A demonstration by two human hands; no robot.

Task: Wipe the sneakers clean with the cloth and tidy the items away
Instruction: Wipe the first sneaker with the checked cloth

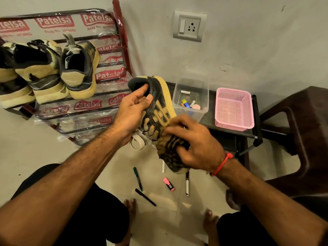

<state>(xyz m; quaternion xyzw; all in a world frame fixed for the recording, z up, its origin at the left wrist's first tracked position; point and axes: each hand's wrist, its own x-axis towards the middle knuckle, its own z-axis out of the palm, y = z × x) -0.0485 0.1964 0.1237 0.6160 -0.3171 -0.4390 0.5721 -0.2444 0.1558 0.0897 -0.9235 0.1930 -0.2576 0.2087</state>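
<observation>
"Patelsa" is printing across the rack wrap (pixel 85 20), upper left. We're gripping the sneaker (pixel 158 105) heel with the left hand (pixel 131 110), center frame; our right hand (pixel 197 148) is clutching the cloth (pixel 170 150) on its toe.

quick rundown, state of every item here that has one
left hand: grips the sneaker's heel collar
right hand: presses the cloth on the sneaker's toe
sneaker: held off the floor, heel up
cloth: bunched under the fingers
sneakers on rack: shelved, heels outward
clear box: open, small items inside
pink basket: upright, looks empty
markers: loose on the floor
</observation>
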